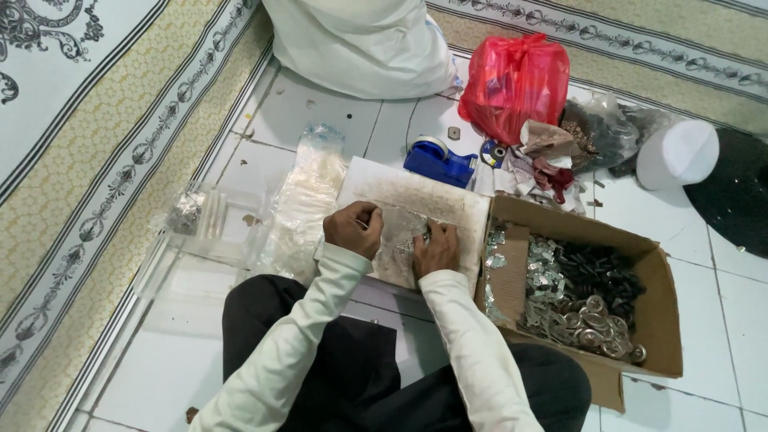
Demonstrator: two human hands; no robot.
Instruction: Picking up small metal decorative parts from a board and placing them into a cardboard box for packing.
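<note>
My left hand (pixel 353 229) and my right hand (pixel 437 249) both grip a small clear plastic bag (pixel 402 237) holding small metal parts. The bag rests on a worn white board (pixel 416 196) on the floor in front of my crossed legs. My left hand pinches the bag's upper left edge; my right hand holds its right side, fingers curled. To the right of my right hand stands an open cardboard box (pixel 660 320) filled with shiny metal pieces, dark screws and round metal rings.
A stack of clear plastic bags (pixel 308 200) lies left of the board. A blue tape dispenser (pixel 440 162), a red plastic bag (pixel 514 80), a white sack (pixel 360 44) and a white cap (pixel 676 152) sit beyond. Patterned carpet (pixel 88 160) borders the tiled floor.
</note>
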